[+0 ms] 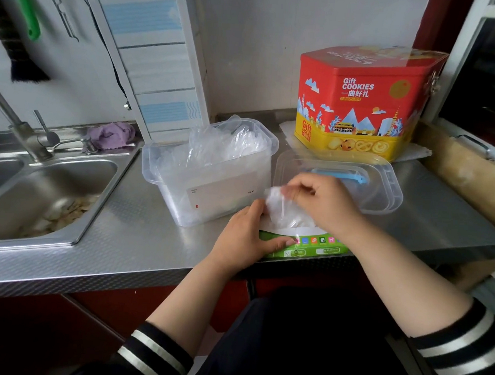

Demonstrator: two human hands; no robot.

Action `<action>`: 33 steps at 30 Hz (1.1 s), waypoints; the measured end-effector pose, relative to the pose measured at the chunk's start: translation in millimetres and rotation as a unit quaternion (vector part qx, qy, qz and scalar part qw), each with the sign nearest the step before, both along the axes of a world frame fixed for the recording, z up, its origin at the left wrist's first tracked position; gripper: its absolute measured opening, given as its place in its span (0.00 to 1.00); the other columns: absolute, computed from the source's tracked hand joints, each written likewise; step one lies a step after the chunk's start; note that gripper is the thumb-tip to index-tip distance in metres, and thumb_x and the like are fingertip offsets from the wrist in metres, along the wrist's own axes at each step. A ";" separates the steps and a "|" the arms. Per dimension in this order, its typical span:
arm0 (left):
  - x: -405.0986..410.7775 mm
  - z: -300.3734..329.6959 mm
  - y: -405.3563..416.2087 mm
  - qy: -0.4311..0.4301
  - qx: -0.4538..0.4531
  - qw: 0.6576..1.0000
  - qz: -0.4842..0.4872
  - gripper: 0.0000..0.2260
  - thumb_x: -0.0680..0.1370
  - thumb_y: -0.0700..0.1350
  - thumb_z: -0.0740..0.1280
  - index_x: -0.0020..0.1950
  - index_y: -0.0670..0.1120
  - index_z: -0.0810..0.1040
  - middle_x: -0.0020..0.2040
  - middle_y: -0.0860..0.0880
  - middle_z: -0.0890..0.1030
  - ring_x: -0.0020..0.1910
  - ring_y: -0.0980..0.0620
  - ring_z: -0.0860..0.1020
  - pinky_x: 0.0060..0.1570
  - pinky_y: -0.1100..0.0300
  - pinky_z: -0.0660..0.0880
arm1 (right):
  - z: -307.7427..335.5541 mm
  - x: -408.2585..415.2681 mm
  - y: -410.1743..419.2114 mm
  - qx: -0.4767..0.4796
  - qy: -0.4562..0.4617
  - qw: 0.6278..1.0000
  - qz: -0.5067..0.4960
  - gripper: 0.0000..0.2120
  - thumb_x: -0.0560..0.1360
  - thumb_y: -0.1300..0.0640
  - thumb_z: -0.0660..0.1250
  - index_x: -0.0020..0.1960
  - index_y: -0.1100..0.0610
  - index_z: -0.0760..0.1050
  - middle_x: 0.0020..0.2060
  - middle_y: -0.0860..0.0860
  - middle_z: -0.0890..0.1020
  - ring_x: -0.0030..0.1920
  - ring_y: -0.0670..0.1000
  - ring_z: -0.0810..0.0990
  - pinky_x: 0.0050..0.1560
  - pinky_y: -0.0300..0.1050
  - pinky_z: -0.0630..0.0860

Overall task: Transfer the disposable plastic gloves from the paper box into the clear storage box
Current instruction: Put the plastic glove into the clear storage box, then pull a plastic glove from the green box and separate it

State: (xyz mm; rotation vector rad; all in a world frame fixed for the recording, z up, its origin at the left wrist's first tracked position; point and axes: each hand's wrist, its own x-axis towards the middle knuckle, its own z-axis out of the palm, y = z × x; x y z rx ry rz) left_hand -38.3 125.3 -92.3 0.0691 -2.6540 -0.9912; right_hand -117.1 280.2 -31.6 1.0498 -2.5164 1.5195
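A green and white paper box (315, 245) lies at the counter's front edge. My left hand (246, 236) holds its left end, thumb along the front face. A bunch of thin plastic gloves (282, 209) sticks up out of the box, and my right hand (323, 203) pinches it near the top. Just left of the hands stands the clear storage box (208, 190), open, with crumpled gloves (214, 146) piled inside and rising above its rim. Its clear lid (379, 189) with a blue handle lies behind my right hand.
A red and yellow cookie tin (361, 104) stands at the back right. A steel sink (46, 192) with scraps in it and a tap (26, 136) fill the left. A purple cloth (110, 135) lies behind the sink. A wooden rolling pin (467, 174) lies along the right.
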 end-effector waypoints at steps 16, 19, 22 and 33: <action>2.3 5.5 0.3 -0.006 -0.073 0.997 -0.019 0.29 0.69 0.62 0.73 0.64 0.50 0.72 0.57 0.59 0.75 0.59 0.56 0.72 0.59 0.65 0.66 | 39.2 -21.0 1.9 -0.359 -0.194 0.905 -0.117 0.09 0.74 0.45 0.70 0.44 0.51 0.83 0.51 0.49 0.85 0.58 0.53 0.81 0.64 0.57 0.74; 1.4 12.7 1.9 -0.022 -0.107 0.994 -0.024 0.30 0.70 0.62 0.72 0.66 0.49 0.72 0.53 0.59 0.72 0.59 0.55 0.72 0.55 0.67 0.64 | 62.6 -19.0 -0.9 -0.377 -0.186 0.899 -0.120 0.12 0.77 0.47 0.66 0.39 0.49 0.84 0.46 0.49 0.85 0.55 0.52 0.81 0.64 0.53 0.74; 0.2 19.7 0.8 -0.057 -0.109 0.992 -0.039 0.34 0.70 0.64 0.71 0.71 0.51 0.68 0.59 0.57 0.74 0.62 0.55 0.72 0.60 0.63 0.66 | 81.5 -14.8 -3.0 -0.395 -0.166 0.892 -0.147 0.13 0.79 0.49 0.63 0.46 0.55 0.83 0.52 0.59 0.83 0.58 0.52 0.79 0.64 0.51 0.72; 6.4 77.6 11.7 0.297 0.174 0.934 0.098 0.14 0.77 0.59 0.59 0.40 0.52 0.76 0.39 0.55 0.79 0.38 0.58 0.77 0.38 0.62 0.73 | 93.9 -11.6 -8.0 -0.369 -0.167 0.904 -0.138 0.15 0.80 0.46 0.61 0.44 0.52 0.81 0.42 0.51 0.83 0.47 0.45 0.76 0.59 0.45 0.74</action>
